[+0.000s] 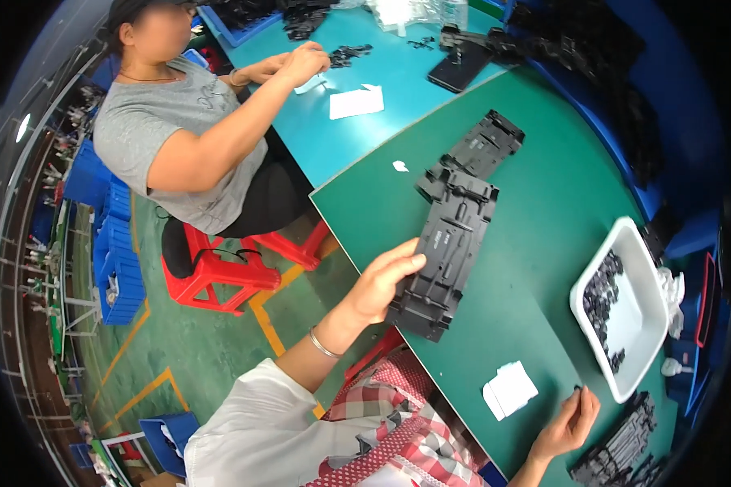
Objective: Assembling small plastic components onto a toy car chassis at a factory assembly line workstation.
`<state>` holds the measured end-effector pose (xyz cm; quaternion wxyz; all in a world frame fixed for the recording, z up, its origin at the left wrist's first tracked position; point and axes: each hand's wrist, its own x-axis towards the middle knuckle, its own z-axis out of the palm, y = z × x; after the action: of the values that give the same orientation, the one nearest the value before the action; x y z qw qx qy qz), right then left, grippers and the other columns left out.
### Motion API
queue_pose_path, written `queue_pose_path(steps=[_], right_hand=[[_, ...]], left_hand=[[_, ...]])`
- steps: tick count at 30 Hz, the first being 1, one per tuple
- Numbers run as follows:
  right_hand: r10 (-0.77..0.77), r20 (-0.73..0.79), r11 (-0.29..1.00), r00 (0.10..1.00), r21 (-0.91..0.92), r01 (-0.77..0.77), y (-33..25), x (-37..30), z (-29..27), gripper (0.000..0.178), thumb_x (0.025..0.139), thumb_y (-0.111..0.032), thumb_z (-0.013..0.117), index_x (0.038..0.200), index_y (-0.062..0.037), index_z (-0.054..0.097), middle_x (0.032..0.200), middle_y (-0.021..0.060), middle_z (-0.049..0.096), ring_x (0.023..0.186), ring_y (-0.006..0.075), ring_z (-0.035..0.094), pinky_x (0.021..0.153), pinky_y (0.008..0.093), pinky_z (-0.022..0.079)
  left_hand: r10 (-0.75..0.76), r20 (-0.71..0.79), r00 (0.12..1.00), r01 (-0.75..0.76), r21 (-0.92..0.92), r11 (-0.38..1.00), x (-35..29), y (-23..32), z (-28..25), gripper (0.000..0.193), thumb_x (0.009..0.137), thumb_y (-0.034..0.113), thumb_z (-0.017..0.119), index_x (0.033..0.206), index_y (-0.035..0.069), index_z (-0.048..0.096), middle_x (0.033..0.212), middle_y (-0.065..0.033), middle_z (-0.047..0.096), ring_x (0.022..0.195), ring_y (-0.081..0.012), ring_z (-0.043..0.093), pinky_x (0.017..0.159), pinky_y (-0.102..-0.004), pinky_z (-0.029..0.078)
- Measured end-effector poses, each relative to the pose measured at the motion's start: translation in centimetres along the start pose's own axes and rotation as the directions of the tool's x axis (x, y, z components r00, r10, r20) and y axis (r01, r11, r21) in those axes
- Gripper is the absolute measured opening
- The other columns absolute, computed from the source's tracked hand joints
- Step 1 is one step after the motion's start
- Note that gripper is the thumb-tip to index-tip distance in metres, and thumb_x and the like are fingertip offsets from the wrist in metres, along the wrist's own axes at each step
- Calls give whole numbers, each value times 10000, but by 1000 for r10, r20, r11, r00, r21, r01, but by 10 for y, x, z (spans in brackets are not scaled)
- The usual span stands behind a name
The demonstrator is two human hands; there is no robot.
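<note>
My left hand (380, 284) grips the near edge of a long black moulded plastic panel (448, 252), its thumb lying on the ribbed face. The panel is tilted above the green table, and its far end overlaps a second black panel (483, 146) in this view. Beside the white tray (579, 304), my right hand (567, 426) is closed in a pinch. A tiny black piece (577, 388) shows at its fingertips, too small to name. Similar small black pieces (601, 304) are heaped along the tray's left side.
White paper pieces (509, 391) lie on the green table (528, 284) near my right hand. More black panels (621, 442) are stacked at the lower right. Across the adjoining blue-green table (309, 134), a co-worker (195, 138) handles small parts. A red stool (215, 272) stands at left.
</note>
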<state>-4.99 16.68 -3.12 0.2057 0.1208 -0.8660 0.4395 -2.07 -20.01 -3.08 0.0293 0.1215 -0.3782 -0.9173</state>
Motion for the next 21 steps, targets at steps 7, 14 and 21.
queue_pose_path(steps=[7, 14, 21], right_hand=[[531, 297, 655, 793, 450, -607, -55, 17, 12, 197, 867, 2, 637, 1053, 69, 648, 829, 81, 623, 637, 139, 565, 603, 251, 453], [592, 450, 368, 669, 588, -721, -50, 0, -3, 111, 853, 33, 642, 962, 55, 642, 805, 111, 651, 638, 154, 587, 599, 259, 485], [536, 515, 354, 670, 583, -731, -52, -14, -2, 97, 854, 39, 637, 951, 46, 633, 813, 100, 648, 677, 141, 595, 630, 241, 478]], left_hand=[[-51, 118, 992, 67, -135, 989, -23, -12, 20, 417, 958, 159, 362, 1301, -79, 364, 1169, -280, 557, 980, -429, 632, 837, -543, 547], [-228, 178, 957, 243, -64, 968, -43, -55, 53, 495, 936, 181, 359, 1358, -73, 309, 1188, -282, 543, 1000, -447, 619, 829, -624, 527], [-218, 324, 921, 278, -154, 948, -40, -66, 50, 503, 948, 218, 341, 1375, -47, 304, 1252, -268, 523, 1051, -493, 584, 871, -645, 493]])
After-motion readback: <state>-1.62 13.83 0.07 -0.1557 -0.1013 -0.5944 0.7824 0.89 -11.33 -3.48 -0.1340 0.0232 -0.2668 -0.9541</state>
